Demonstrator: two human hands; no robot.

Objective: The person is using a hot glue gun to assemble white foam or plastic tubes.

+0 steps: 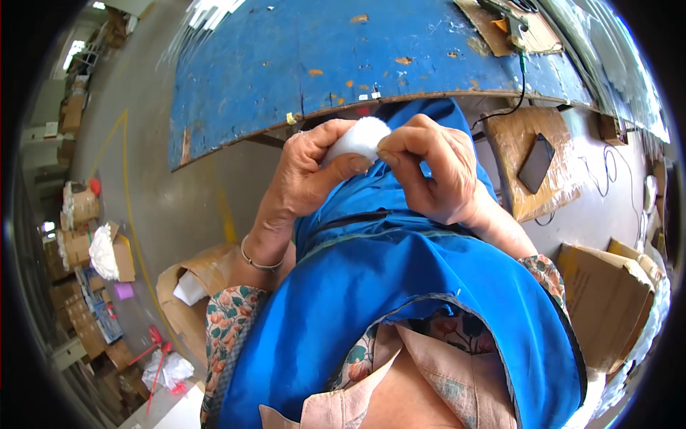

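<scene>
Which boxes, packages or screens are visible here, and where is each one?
Dark phone: flat black rectangle, screen off, on a brown cardboard sheet at right.
Open cardboard box: brown, lower left, white material inside.
Cardboard boxes: brown, lower right.
Small box: brown, far left, white filling spilling out.

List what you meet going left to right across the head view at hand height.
Grey floor → left hand → white fluffy wad → right hand → dark phone lying on a cardboard box.

place: workshop or warehouse floor, where I sit
tabletop [286,64]: worn, chipped blue paint
floor [150,186]: bare concrete, yellow line
surroundings: cardboard boxes [607,300] stacked around me
</scene>
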